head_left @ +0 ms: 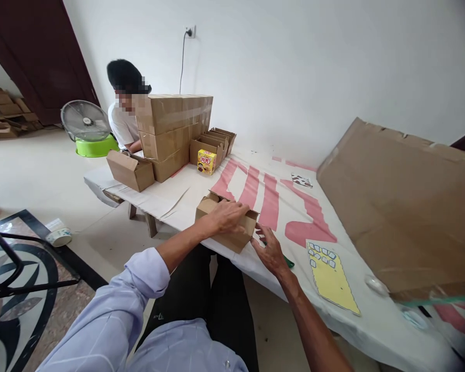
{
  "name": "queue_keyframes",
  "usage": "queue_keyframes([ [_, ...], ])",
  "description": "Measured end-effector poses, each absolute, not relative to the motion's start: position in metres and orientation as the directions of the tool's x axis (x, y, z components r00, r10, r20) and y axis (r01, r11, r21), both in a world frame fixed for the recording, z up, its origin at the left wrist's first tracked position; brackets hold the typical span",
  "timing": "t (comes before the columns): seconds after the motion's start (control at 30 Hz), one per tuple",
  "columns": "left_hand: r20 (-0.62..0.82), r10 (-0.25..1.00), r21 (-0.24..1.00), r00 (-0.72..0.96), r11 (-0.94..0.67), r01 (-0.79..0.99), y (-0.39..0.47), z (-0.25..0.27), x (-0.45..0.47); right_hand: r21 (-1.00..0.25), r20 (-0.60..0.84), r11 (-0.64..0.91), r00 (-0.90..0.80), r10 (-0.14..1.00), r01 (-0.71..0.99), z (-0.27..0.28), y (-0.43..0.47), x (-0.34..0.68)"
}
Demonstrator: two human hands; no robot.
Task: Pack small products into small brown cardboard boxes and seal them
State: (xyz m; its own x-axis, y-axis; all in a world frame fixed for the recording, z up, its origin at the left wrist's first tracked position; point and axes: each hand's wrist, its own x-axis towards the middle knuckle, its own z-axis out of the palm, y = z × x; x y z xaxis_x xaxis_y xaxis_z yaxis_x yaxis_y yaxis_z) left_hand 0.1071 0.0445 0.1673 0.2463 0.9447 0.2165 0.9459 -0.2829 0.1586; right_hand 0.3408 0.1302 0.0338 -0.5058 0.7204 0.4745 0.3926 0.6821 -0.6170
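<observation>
A small brown cardboard box [236, 238] lies near the table's front edge, its top flaps partly raised. My left hand [228, 216] reaches over the top of it, palm down, with its fingers bent onto the flaps and far side. At the box's right end is my right hand [270, 250], thumb and fingers curled at the corner. A green object [290, 262] shows partly from beneath the right hand; most of it is hidden, so its kind is unclear. What is inside the box cannot be seen.
A stack of taped cartons [170, 134] stands at the back left, with a person [122, 116] behind it. Beside it are an open carton [129, 170], several open boxes [220, 142] and a yellow packet [206, 161]. A yellow sheet [331, 276] and large cardboard [406, 206] lie right.
</observation>
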Motion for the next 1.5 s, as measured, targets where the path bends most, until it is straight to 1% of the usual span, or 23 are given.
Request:
queue_keyframes([
  [0.07, 0.364, 0.914, 0.253, 0.181, -0.284, 0.925, 0.037, 0.171, 0.082, -0.655, 0.445, 0.652, -0.503, 0.741, 0.381, 0.034, 0.127, 0.338],
  [0.13, 0.511, 0.859, 0.380, 0.029, -0.255, 0.889, 0.031, 0.168, 0.049, -0.680, 0.437, 0.633, -0.489, 0.755, 0.369, 0.035, 0.124, 0.336],
  [0.17, 0.547, 0.835, 0.450, -0.059, -0.234, 0.862, 0.030, 0.163, 0.031, -0.690, 0.438, 0.627, -0.480, 0.760, 0.362, 0.035, 0.123, 0.335],
  [0.2, 0.547, 0.828, 0.517, -0.121, -0.220, 0.827, 0.029, 0.158, 0.015, -0.698, 0.443, 0.622, -0.469, 0.764, 0.354, 0.037, 0.121, 0.335],
  [0.27, 0.480, 0.860, 0.640, -0.172, -0.209, 0.740, 0.033, 0.144, -0.014, -0.709, 0.465, 0.617, -0.430, 0.774, 0.343, 0.043, 0.119, 0.333],
  [0.37, 0.375, 0.921, 0.768, -0.105, -0.245, 0.592, 0.048, 0.121, -0.034, -0.710, 0.516, 0.623, -0.359, 0.778, 0.329, 0.057, 0.116, 0.327],
  [0.43, 0.353, 0.934, 0.819, -0.052, -0.282, 0.499, 0.060, 0.109, -0.033, -0.703, 0.535, 0.634, -0.349, 0.769, 0.321, 0.065, 0.115, 0.322],
  [0.5, 0.358, 0.933, 0.846, -0.036, -0.308, 0.435, 0.069, 0.098, -0.027, -0.694, 0.535, 0.645, -0.371, 0.759, 0.319, 0.072, 0.115, 0.317],
  [0.6, 0.388, 0.919, 0.850, -0.075, -0.325, 0.415, 0.067, 0.086, -0.018, -0.677, 0.525, 0.658, -0.411, 0.746, 0.331, 0.077, 0.119, 0.315],
  [0.7, 0.400, 0.907, 0.832, -0.134, -0.298, 0.468, 0.049, 0.078, -0.013, -0.642, 0.518, 0.684, -0.461, 0.720, 0.347, 0.083, 0.125, 0.316],
  [0.8, 0.422, 0.891, 0.795, -0.166, -0.276, 0.541, 0.027, 0.077, -0.007, -0.571, 0.530, 0.730, -0.510, 0.677, 0.376, 0.089, 0.131, 0.314],
  [0.87, 0.443, 0.880, 0.774, -0.172, -0.278, 0.569, 0.019, 0.079, -0.002, -0.478, 0.577, 0.773, -0.514, 0.634, 0.418, 0.095, 0.135, 0.309],
  [0.97, 0.455, 0.873, 0.764, -0.175, -0.281, 0.581, 0.016, 0.081, 0.005, -0.287, 0.654, 0.818, -0.522, 0.548, 0.499, 0.107, 0.143, 0.298],
  [1.03, 0.462, 0.869, 0.761, -0.180, -0.284, 0.583, 0.018, 0.081, 0.007, -0.186, 0.646, 0.832, -0.573, 0.504, 0.522, 0.114, 0.150, 0.289],
  [1.1, 0.483, 0.859, 0.746, -0.173, -0.299, 0.595, 0.019, 0.080, 0.008, -0.132, 0.587, 0.858, -0.658, 0.472, 0.497, 0.120, 0.158, 0.281],
  [1.17, 0.514, 0.844, 0.708, -0.154, -0.316, 0.632, 0.018, 0.079, 0.007, -0.108, 0.517, 0.885, -0.735, 0.439, 0.452, 0.121, 0.165, 0.275],
  [1.23, 0.540, 0.832, 0.652, -0.126, -0.319, 0.688, 0.015, 0.079, 0.005, -0.100, 0.478, 0.901, -0.774, 0.415, 0.421, 0.119, 0.170, 0.272],
  [1.37, 0.558, 0.828, 0.560, -0.061, -0.321, 0.764, 0.009, 0.079, 0.002, -0.058, 0.482, 0.905, -0.782, 0.396, 0.422, 0.113, 0.170, 0.274],
  [1.5, 0.552, 0.832, 0.536, -0.045, -0.313, 0.784, 0.008, 0.081, 0.001, -0.024, 0.481, 0.920, -0.803, 0.353, 0.391, 0.115, 0.165, 0.271],
])
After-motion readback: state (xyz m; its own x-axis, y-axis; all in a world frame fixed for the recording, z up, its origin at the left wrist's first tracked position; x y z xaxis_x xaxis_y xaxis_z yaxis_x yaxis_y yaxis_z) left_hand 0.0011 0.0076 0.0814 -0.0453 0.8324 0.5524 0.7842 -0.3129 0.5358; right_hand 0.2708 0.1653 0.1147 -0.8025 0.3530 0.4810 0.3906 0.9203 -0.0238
